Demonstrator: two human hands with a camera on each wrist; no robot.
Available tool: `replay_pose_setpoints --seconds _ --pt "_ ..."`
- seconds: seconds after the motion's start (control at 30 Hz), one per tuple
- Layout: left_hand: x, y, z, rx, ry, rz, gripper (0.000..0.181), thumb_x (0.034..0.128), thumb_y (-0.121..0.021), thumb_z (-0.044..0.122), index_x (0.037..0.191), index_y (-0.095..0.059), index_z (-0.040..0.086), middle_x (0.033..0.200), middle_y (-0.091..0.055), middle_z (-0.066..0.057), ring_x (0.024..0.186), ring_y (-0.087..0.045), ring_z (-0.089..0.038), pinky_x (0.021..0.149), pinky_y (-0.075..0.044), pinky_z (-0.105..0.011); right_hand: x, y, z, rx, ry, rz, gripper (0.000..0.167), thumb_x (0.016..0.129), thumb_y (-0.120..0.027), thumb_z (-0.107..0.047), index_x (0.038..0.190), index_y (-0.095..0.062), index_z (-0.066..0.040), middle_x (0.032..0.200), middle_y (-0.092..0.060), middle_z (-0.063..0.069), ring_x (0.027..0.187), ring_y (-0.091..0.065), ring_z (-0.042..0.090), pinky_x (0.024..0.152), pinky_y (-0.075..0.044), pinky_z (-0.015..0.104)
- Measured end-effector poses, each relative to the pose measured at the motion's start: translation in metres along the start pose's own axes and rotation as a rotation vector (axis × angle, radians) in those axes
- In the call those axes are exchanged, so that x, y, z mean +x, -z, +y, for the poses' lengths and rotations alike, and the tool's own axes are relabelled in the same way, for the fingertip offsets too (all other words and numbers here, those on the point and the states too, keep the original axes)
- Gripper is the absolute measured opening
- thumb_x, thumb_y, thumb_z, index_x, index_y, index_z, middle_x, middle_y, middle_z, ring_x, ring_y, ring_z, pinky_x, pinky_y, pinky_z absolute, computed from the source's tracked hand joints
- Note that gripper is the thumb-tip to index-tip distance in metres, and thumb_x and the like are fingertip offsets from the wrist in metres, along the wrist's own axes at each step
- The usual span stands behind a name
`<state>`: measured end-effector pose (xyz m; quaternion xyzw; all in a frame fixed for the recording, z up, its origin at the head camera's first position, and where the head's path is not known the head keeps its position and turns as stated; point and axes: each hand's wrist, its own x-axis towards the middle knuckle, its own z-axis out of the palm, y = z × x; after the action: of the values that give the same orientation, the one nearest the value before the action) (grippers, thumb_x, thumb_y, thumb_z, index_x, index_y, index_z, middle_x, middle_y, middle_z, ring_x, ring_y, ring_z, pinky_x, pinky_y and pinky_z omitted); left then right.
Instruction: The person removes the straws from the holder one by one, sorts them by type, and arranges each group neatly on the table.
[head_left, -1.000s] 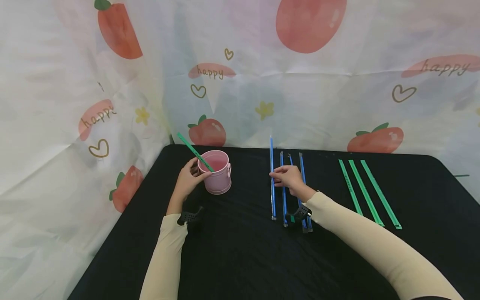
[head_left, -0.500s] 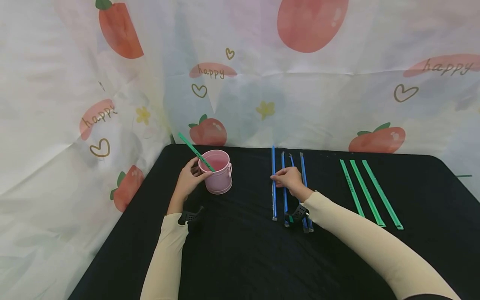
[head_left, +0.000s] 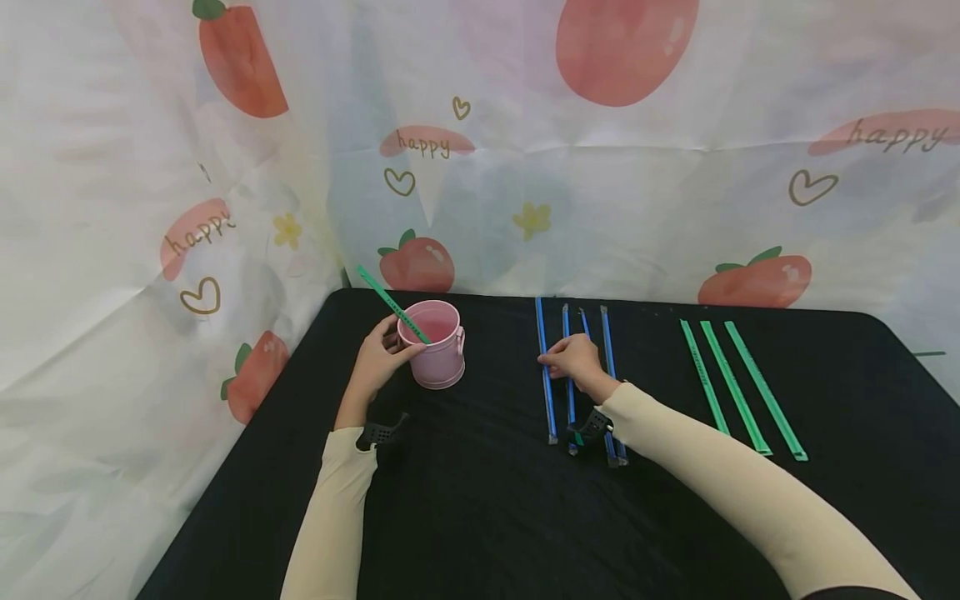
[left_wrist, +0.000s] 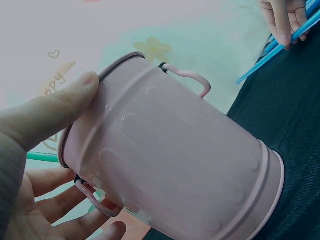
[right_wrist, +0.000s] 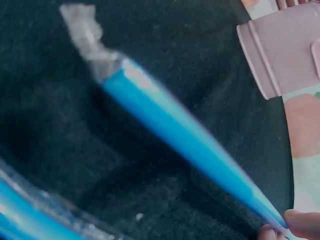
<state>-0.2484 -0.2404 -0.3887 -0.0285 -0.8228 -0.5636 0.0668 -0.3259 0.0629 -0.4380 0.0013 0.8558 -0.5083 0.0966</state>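
On the left, my left hand (head_left: 375, 358) holds the rim of a pink metal bucket (head_left: 438, 362), its thumb on the near side in the left wrist view. A green straw (head_left: 392, 302) leans out of the bucket's mouth. My right hand (head_left: 576, 358) pinches a blue straw (head_left: 548, 408) near its middle between thumb and fingers. Its crumpled clear wrapper end (right_wrist: 90, 42) shows large in the right wrist view. Whether this straw touches the cloth I cannot tell. More blue straws (head_left: 608, 337) lie under and beside the right hand, partly covered by the wrist.
Three green straws (head_left: 738, 387) lie side by side on the black tablecloth (head_left: 480, 517) at the right. A bit of green shows among the blue straws, mostly hidden. A printed curtain (head_left: 630, 192) hangs behind the table and along its left.
The pinched blue straw has come down, its far end dropping from against the curtain to the table's back edge and swinging slightly left. My left hand and the bucket stay put.
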Motion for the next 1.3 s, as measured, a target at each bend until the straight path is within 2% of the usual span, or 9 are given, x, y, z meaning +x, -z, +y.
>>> replay_pose_setpoints --seconds 0.3,0.5,1.0,1.3 --pt "0.000 0.000 0.000 -0.001 -0.008 -0.001 0.068 0.0854 -0.068 0.013 0.142 -0.033 -0.002 0.141 -0.041 -0.025 0.131 -0.042 -0.040 0.109 -0.037 -0.049 0.000 -0.002 0.001 -0.066 0.051 0.003 0.017 0.082 -0.070 -0.004 0.090 -0.065 0.010 0.076 -0.067 0.015 0.052 -0.061 0.007 0.056 -0.058 0.024" --pt "-0.001 0.001 0.001 -0.004 -0.002 -0.004 0.069 0.0856 -0.068 0.013 0.143 -0.032 -0.001 0.142 -0.041 -0.024 0.132 -0.042 -0.040 0.109 -0.036 -0.049 0.002 -0.003 0.001 -0.143 0.071 -0.012 0.015 0.082 -0.070 -0.006 0.088 -0.065 0.007 0.078 -0.069 0.017 0.052 -0.063 0.007 0.056 -0.058 0.025" --pt "-0.001 0.000 0.002 0.004 -0.004 -0.001 0.069 0.0856 -0.068 0.013 0.143 -0.032 -0.002 0.142 -0.041 -0.024 0.132 -0.042 -0.039 0.109 -0.037 -0.048 0.003 0.005 -0.006 -0.173 0.042 -0.103 0.016 0.082 -0.070 -0.009 0.084 -0.065 0.005 0.080 -0.070 0.017 0.054 -0.065 0.010 0.057 -0.058 0.026" --pt "-0.001 0.001 0.000 0.001 -0.006 -0.003 0.069 0.0855 -0.068 0.014 0.143 -0.032 -0.001 0.142 -0.041 -0.024 0.132 -0.042 -0.038 0.109 -0.037 -0.048 0.003 0.016 -0.012 -0.172 0.014 -0.159 0.022 0.085 -0.068 -0.013 0.090 -0.068 0.009 0.088 -0.071 0.021 0.060 -0.069 0.013 0.062 -0.059 0.029"
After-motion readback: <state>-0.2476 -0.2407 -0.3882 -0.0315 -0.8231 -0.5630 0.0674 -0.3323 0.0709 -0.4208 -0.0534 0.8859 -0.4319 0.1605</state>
